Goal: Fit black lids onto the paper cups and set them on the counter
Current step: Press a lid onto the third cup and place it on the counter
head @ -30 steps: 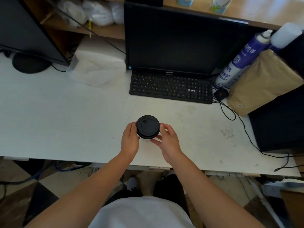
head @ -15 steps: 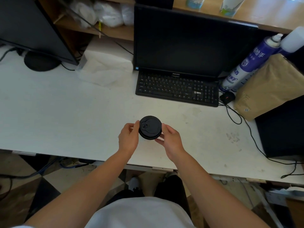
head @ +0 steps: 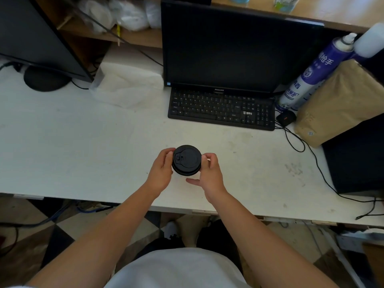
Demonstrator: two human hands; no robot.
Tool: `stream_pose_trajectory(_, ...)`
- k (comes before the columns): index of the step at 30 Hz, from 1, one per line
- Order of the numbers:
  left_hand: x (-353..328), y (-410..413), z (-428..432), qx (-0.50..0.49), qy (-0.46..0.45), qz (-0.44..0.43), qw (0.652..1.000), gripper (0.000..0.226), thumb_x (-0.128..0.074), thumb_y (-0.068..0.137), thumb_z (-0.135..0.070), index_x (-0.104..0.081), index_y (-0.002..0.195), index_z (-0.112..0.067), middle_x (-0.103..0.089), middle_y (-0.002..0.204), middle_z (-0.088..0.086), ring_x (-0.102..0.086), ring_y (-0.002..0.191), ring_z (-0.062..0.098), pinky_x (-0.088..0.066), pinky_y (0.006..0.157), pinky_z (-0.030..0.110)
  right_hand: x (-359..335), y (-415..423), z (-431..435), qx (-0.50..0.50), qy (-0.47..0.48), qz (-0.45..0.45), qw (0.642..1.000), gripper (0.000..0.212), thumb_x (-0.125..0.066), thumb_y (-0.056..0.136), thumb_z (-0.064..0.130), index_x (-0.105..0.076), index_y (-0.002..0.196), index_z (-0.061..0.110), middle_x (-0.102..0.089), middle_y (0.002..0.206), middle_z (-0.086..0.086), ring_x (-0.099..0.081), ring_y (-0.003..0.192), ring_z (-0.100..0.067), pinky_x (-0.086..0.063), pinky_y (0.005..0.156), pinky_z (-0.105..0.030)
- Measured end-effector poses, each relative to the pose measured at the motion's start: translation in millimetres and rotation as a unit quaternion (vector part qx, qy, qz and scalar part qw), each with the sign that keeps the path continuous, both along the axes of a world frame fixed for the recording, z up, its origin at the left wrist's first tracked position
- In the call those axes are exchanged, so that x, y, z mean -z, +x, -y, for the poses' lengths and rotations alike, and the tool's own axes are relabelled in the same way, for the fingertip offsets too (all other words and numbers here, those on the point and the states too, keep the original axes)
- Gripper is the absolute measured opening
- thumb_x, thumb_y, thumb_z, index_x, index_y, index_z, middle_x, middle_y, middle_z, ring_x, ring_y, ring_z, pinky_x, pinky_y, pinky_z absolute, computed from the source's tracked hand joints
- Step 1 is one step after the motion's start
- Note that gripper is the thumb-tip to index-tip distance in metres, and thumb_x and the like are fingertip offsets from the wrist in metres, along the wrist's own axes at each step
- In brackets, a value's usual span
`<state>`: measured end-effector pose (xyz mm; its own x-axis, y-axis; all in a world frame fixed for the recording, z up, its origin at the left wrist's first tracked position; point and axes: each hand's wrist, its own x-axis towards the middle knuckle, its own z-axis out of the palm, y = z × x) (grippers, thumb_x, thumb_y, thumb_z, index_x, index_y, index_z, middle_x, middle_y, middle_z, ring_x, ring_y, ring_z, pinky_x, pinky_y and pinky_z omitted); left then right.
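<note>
Head view: black lid (head: 187,160) sits between both hands, over the near middle of the white counter (head: 83,152). The left hand (head: 160,173) curls its fingers around the lid's left edge, and the right hand (head: 209,175) grips the right edge, thumb poking out on the near side. The cup underneath is hidden, so I can't tell if it's resting on the counter. Further back there's a keyboard (head: 221,109) under a dark monitor (head: 228,48), with a spray can (head: 311,75) and a brown bag (head: 340,100) on the far right.
</note>
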<state>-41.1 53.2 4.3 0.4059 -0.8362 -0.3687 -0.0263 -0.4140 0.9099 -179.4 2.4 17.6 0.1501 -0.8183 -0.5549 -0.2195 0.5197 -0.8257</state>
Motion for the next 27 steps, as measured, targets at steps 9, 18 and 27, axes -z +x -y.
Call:
stream_pose_trajectory(9, -5, -19, 0, -0.089, 0.002, -0.075, 0.993, 0.03, -0.029, 0.11, -0.026, -0.053, 0.127, -0.019, -0.056, 0.131, 0.005, -0.054, 0.123, 0.021, -0.053, 0.095, 0.04, -3, -8, -3, 0.068, 0.06, 0.127, 0.988, 0.02, -0.049, 0.108, 0.025, -0.056, 0.119, 0.01, -0.06, 0.132, -0.01, -0.058, 0.128, -0.029, -0.061, 0.092, -0.048)
stream_pose_trajectory(18, -25, -23, -6, -0.103, 0.004, -0.115, 0.988, 0.037, -0.028, 0.109, -0.04, -0.05, 0.134, -0.025, -0.055, 0.134, 0.004, -0.058, 0.119, 0.024, -0.056, 0.086, 0.036, -35, -27, 11, -0.122, 0.019, 0.133, 0.983, 0.038, -0.059, 0.101, 0.019, -0.063, 0.132, 0.041, -0.066, 0.132, 0.017, -0.059, 0.126, -0.013, -0.056, 0.095, -0.035)
stream_pose_trajectory(27, -51, -22, 17, -0.129, 0.066, -0.308, 0.94, 0.048, -0.028, 0.107, -0.049, -0.06, 0.12, -0.015, -0.068, 0.111, 0.01, -0.067, 0.102, 0.032, -0.055, 0.092, 0.048, -45, -31, 27, -0.243, -0.175, -0.059, 0.952, 0.093, -0.085, 0.082, 0.019, -0.032, 0.155, 0.042, -0.052, 0.127, 0.019, -0.058, 0.107, 0.005, -0.055, 0.071, -0.012)
